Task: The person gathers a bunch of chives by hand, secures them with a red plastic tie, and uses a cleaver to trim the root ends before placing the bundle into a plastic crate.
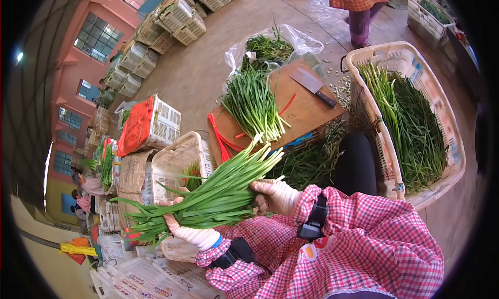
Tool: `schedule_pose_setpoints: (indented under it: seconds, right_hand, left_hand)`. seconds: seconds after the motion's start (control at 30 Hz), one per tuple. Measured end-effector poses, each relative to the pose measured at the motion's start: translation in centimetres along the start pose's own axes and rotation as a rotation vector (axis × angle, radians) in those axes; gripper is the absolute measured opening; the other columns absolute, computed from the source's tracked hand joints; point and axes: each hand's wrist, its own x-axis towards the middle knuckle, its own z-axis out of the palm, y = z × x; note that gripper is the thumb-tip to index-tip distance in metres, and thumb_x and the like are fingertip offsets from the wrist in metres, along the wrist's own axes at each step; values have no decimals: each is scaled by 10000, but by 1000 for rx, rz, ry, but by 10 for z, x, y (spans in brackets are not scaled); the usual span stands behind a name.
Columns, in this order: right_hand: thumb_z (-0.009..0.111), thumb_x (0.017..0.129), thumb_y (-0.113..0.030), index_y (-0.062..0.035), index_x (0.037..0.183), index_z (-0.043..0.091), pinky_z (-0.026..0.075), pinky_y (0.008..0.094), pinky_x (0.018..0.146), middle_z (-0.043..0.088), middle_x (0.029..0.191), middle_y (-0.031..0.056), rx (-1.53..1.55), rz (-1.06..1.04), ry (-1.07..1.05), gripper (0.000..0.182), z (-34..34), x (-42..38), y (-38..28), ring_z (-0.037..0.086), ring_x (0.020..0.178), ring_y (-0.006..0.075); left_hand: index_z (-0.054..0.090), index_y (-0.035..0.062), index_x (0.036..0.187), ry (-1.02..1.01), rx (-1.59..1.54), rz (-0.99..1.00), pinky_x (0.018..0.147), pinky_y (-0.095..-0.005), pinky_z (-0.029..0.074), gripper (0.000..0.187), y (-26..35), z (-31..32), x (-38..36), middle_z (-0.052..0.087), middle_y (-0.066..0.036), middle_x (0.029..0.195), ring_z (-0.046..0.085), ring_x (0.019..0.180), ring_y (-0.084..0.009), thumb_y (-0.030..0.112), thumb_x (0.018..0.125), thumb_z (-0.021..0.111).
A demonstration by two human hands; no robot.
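A loose bunch of garlic chives [218,184] lies across both my hands above my lap, pale stem ends toward the upper right and leaf tips toward the left. My left hand [179,221] is closed round the leafy part. Nearer the stems, my right hand [267,195] grips the same bunch from the side, its fingers partly hidden by the leaves. Just beyond, a second pile of garlic chives [252,101] rests on a brown cutting board [306,117]. A cleaver [312,86] lies flat on that board, and red strips [222,135] hang over its left edge.
To my right stands a large plastic crate [382,138] of greens. Behind the board is a clear plastic bag [304,41] with more leaves. A white basket [179,148] sits to the left. Stacked crates [176,21] line the wall; another person [358,13] stands at the back.
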Motion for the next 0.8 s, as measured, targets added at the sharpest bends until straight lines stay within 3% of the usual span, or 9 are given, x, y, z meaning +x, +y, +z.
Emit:
schedule_pose_setpoints:
  seconds: [0.03,0.17,0.23,0.33,0.37,0.43,0.5,0.6,0.8]
  right_hand:
    - [587,908,-270,-26,996,553,486,366,569,591,626,93,36,30,-51,261,-3,-1,5,555,502,210]
    - [598,887,-319,12,864,543,523,340,681,634,707,144,-118,-79,-558,336,-22,-39,-3,632,672,246]
    - [628,873,-305,31,892,575,528,323,732,651,765,161,-167,40,-648,340,-39,-61,-18,651,747,249]
    - [613,884,-192,4,1098,612,533,342,748,676,906,149,-1012,240,-497,290,-52,-85,-52,666,835,274]
    - [559,867,-109,-96,1130,618,521,326,734,672,904,133,-1769,-205,-435,271,-52,-91,-58,660,806,270]
    - [578,814,-100,-151,1150,617,519,330,724,664,930,139,-1781,-520,-247,342,-56,-88,-58,650,824,294]
    - [603,801,-143,-133,1098,627,522,359,663,667,855,115,-1572,-576,-180,298,-39,-86,-62,652,762,293]
    - [622,809,-299,-140,1041,582,475,399,505,605,649,58,-2138,-986,97,284,-28,-66,-63,612,568,258]
    - [585,822,-369,-125,964,540,447,425,473,604,636,56,-2323,-885,100,286,-33,-18,-55,611,557,288]
  left_hand:
    - [606,98,1116,-25,-72,4,925,-437,460,363,-1,-7,3,608,-87,1012,574,950,-239,340,848,636]
    - [647,104,1068,7,-182,-20,987,-468,430,251,2,-23,6,669,-115,976,610,947,-284,234,853,632]
    - [632,63,1084,307,-35,8,962,-475,452,335,2,-45,13,648,-136,1052,601,988,-303,271,822,660]
    - [596,42,1154,444,9,28,955,-478,455,448,3,-49,13,588,-156,1185,564,1068,-322,298,796,677]
    - [591,42,1164,456,21,35,957,-476,453,460,3,-50,13,584,-156,1193,564,1067,-323,297,792,680]
    - [591,41,1163,459,29,20,959,-473,452,460,3,-50,12,584,-154,1192,563,1069,-323,297,791,681]
    - [592,40,1162,467,24,12,962,-470,450,460,2,-49,10,585,-152,1192,562,1070,-322,296,790,682]
    - [603,22,1125,435,25,-59,941,-431,458,446,3,-46,4,609,-133,1149,582,1028,-295,324,804,679]
    - [588,27,1166,395,47,-225,977,-442,420,482,5,-53,-6,578,-147,1223,556,1076,-314,356,819,656]
